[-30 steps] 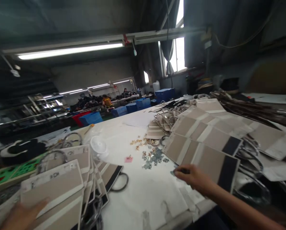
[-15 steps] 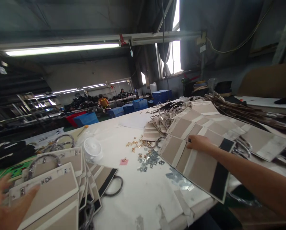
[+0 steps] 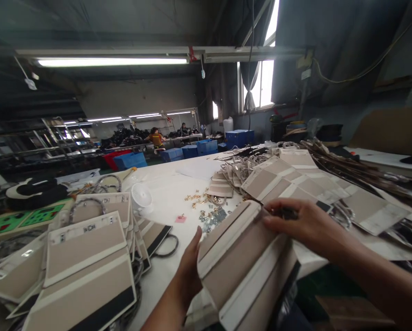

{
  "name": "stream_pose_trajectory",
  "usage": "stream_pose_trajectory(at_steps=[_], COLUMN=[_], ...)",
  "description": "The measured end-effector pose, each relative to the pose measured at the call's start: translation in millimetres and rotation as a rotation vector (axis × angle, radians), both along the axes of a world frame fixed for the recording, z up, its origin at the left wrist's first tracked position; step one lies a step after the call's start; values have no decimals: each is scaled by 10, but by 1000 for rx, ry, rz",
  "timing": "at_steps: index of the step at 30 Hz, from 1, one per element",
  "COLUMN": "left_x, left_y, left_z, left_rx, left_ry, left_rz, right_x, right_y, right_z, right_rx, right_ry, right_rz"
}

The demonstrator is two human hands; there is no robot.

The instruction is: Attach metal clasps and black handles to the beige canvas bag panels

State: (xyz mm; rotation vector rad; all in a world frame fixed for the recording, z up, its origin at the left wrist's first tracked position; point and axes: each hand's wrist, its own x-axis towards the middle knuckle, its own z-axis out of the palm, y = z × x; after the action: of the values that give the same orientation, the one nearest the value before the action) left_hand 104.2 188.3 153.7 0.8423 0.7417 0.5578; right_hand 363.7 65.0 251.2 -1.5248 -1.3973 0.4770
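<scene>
A beige handbag panel (image 3: pixel 240 257) with pale bands is tilted up in front of me above the table. My right hand (image 3: pixel 295 220) is closed on its upper right corner, thumb and fingers pinching the edge. A small dark item shows among those fingers, too unclear to name. My left hand (image 3: pixel 188 266) cups the panel's left edge with the thumb raised; its other fingers are hidden behind the panel. To the left lies a stack of similar panels (image 3: pixel 85 257) with looped handles. More panels (image 3: pixel 288 177) are piled on the right.
On the white table (image 3: pixel 168 184) lie gold fittings (image 3: pixel 197 198), metal plates (image 3: pixel 213 217) and a pink piece (image 3: pixel 180 219). A small white fan (image 3: pixel 141 196) stands beside the left stack. Blue bins (image 3: pixel 206 147) and a person (image 3: pixel 156 138) are further back.
My right hand has brought a panel from the right pile toward me and tilted it up. My left hand has left the left stack and come to this panel. The view has shifted left.
</scene>
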Motion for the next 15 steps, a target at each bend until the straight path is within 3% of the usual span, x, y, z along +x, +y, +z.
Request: stream_pose_trajectory(at_steps=[2, 4, 6, 8, 9, 11, 13, 15], left_x=[-139, -295, -433, -540, -581, -641, -681, -707], left_y=[55, 84, 103, 121, 130, 144, 146, 140], left_z=[115, 191, 233, 287, 335, 493, 725, 972], left_rx=[-9, 78, 205, 332, 393, 523, 635, 721], left_ry=[-22, -33, -8, 72, 125, 237, 353, 466], left_rz=[64, 126, 146, 161, 172, 198, 189, 146], right_x=[-241, -491, -744, -978, -1081, -1258, -1418, -1596], right_y=[-343, -553, -621, -580, -534, -433, -362, -355], right_z=[-380, -900, -1416, -1782, -1881, -1910, -1784, -1627], right_rx=[-55, -157, -244, -241, -221, -181, -138, -115], right_ry=[110, 242, 351, 412, 437, 495, 594, 721], right_rz=[15, 47, 147, 177, 174, 176, 216, 345])
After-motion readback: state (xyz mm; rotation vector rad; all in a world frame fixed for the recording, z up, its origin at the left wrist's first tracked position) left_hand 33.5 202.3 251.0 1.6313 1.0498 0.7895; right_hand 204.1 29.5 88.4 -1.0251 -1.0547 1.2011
